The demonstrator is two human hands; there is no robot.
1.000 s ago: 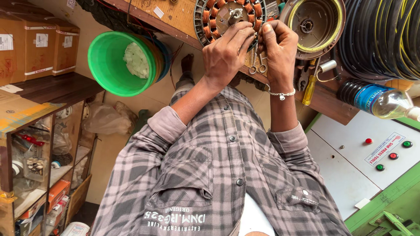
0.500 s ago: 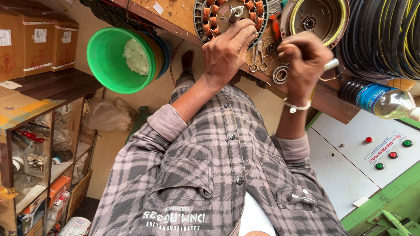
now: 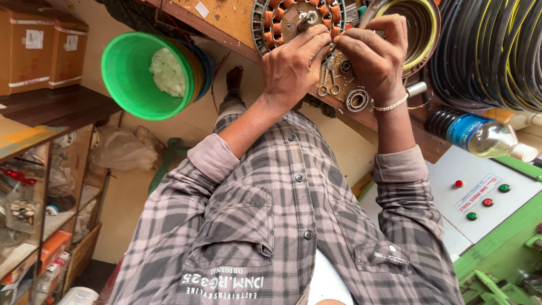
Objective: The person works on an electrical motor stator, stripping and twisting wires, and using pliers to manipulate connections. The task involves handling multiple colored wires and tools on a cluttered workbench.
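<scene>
A round motor stator (image 3: 282, 20) with copper windings lies on the wooden bench (image 3: 226, 22) at the top. My left hand (image 3: 293, 68) rests on its lower right edge, fingers curled and pressing on the windings. My right hand (image 3: 375, 56), with a bead bracelet on the wrist, is beside it, fingertips almost touching the left hand. Its fingers are pinched around a thin grey tool (image 3: 364, 14) that points at the stator rim; what the tip touches is hidden. Small scissors (image 3: 330, 82) and a steel bearing (image 3: 357, 100) lie just below the hands.
A round yellow-rimmed motor housing (image 3: 420, 34) sits right of the stator. Coils of black cable (image 3: 491, 51) and a plastic bottle (image 3: 480, 135) are at the right, above a white panel with buttons (image 3: 480, 197). A green bucket (image 3: 147, 76) and shelves with boxes (image 3: 34, 51) are at the left.
Half a second ago my right hand had pulled away to the lower right; it has come back up against the stator beside my left hand. The left hand stayed on the stator.
</scene>
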